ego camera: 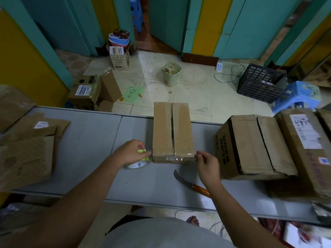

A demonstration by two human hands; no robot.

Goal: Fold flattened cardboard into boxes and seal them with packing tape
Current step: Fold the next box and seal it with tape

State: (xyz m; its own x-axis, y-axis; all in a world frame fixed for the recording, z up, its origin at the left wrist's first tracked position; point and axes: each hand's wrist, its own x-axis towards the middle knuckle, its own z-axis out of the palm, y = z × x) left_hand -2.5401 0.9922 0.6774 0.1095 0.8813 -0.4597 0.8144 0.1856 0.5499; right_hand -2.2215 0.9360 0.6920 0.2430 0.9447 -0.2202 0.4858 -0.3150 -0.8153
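A: Where is the small cardboard box (172, 129) found?

B: It is set lengthwise at the middle of the grey table (89, 140). Its two top flaps are folded shut, and a narrow dark gap is left between them.

A: How is the left hand (131, 152) occupied?

B: A roll of packing tape (138, 164) is gripped by it, with the fingers curled round the roll (green print is seen on its side). The roll is held low, just beside the box's near left corner.

A: And the right hand (208, 165)?

B: Its thumb and fingertips are pinched together at the box's near right corner. A strip of clear tape (174, 158) is stretched across the near end face, from the roll towards that pinch. The free end appears to be held there, though the film is too faint for certainty.

A: What else is laid on the table?

B: A curved knife (189, 183) with a wooden handle is laid by the right forearm, apart from the box. Flattened cardboard (26, 153) is stacked at the left. A larger closed carton (250, 145) is placed at the right, with a labelled carton (304, 140) touching it.
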